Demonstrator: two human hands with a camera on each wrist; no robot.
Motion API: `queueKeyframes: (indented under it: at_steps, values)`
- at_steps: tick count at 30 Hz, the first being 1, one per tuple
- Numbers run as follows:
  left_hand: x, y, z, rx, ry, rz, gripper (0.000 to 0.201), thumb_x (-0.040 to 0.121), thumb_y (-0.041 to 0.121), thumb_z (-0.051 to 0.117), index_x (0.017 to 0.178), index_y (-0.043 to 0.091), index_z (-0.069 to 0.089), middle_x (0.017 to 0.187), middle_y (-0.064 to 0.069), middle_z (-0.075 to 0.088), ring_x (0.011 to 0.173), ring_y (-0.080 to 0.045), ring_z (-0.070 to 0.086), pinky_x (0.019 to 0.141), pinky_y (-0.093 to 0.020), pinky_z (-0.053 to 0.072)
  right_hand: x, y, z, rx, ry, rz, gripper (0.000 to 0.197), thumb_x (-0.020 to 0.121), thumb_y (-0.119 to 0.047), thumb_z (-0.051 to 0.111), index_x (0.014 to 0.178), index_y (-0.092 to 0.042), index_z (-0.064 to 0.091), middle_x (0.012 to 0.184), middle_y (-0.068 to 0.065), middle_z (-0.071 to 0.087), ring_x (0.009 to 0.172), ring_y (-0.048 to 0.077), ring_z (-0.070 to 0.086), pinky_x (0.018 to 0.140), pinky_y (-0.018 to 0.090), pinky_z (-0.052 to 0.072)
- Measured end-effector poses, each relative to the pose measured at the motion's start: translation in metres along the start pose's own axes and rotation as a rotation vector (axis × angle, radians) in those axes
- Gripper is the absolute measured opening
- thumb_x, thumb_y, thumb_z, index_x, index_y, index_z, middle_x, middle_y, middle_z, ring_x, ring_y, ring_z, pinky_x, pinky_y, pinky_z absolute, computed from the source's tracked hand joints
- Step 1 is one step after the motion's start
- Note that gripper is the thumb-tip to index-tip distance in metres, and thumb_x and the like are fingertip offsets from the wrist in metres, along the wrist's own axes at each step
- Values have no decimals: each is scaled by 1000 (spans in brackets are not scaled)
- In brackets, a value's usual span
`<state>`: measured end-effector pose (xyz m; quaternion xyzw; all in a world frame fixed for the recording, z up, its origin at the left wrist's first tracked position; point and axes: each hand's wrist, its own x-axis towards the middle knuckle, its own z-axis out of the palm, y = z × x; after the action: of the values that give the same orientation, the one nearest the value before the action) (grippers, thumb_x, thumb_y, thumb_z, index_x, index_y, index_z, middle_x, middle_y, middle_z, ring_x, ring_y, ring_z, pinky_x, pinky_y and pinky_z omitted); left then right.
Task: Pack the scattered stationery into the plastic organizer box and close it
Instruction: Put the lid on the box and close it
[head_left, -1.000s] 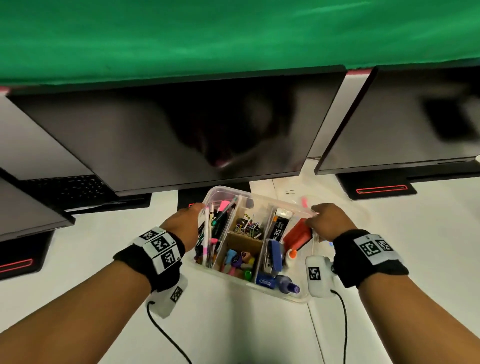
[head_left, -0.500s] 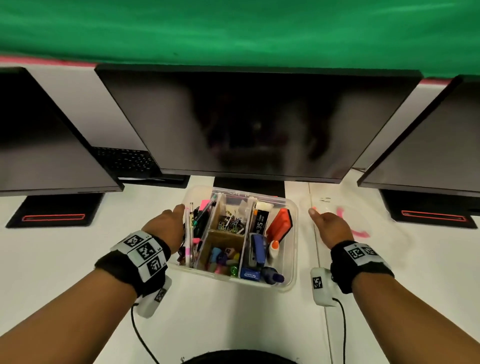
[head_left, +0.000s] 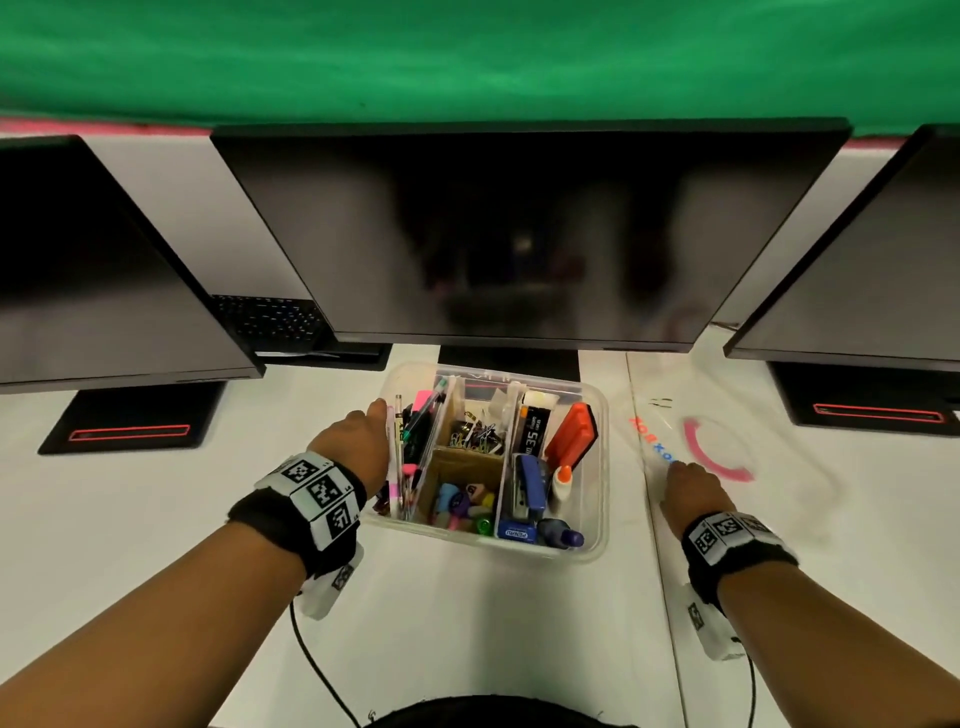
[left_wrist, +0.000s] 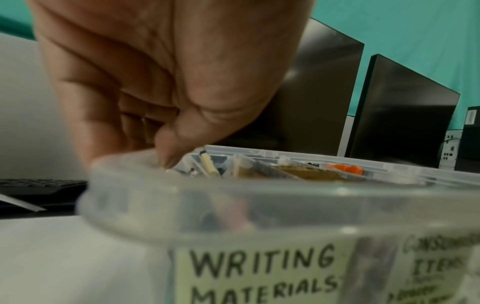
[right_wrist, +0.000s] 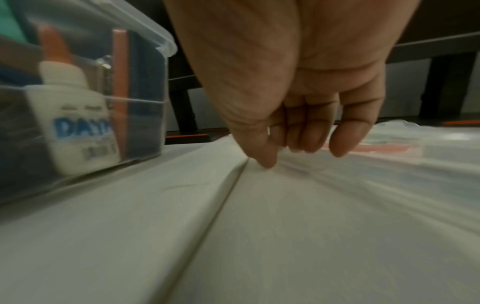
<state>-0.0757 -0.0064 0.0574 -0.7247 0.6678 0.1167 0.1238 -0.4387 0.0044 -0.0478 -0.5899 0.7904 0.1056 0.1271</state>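
Here my left hand (head_left: 358, 441) grips the left rim of the filled box (head_left: 597, 499), thumb hooked inside, while my right hand (head_left: 693, 488), fingers loosely curled and holding nothing, reaches the clear lid (head_left: 769, 467) lying flat just right of the box. The lid's thin edge may slip from my fingertips, and I judge the upright orange stapler (head_left: 571, 434) could stop it seating.

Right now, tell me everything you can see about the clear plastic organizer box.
The organizer box is clear plastic, rectangular with rounded corners and a thick rim, open with no lid on it. Dividers split it into sections holding pens, clips, erasers, a stapler and a glue bottle. A handwritten label reads WRITING MATERIALS. It sits on the white desk before the middle monitor. The left hand grips its left rim.
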Motion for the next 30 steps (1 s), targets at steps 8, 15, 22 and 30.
queueKeyframes:
  at_steps: [8, 15, 22, 30]
  values:
    - [-6, -17, -1, -105, -12, 111, 58, 91, 12, 47, 144, 12, 22, 130, -15, 51, 114, -29, 57, 93, -35, 46, -40, -2, -26, 40, 132, 103, 34, 88, -20, 48, 119, -9, 49, 120, 10, 56, 111, 28, 53, 87, 39, 49]
    - [2, -31, -22, -94, -25, 258, 60, 87, 26, 55, 142, 19, 32, 135, -11, 45, 125, -28, 47, 103, -34, 41, -64, -20, -96, -45, 311, 185, 27, 87, -9, 42, 113, -10, 48, 107, 9, 65, 103, 30, 57, 89, 42, 43]
    - [6, -36, -43, -224, 34, 417, 60, 86, 28, 59, 141, 24, 34, 141, -7, 42, 130, -24, 43, 106, -31, 38, -104, -36, -179, 77, 463, 206, 34, 81, 4, 45, 111, -12, 47, 95, 18, 66, 102, 35, 55, 93, 46, 36]
    - [1, -23, -68, -939, 78, 413, 85, 79, 29, 72, 147, 21, 21, 146, -8, 39, 131, -22, 42, 101, -28, 38, -159, -115, -255, 186, 706, -236, 29, 83, 2, 50, 105, -17, 51, 74, 5, 47, 91, 36, 54, 87, 45, 35]
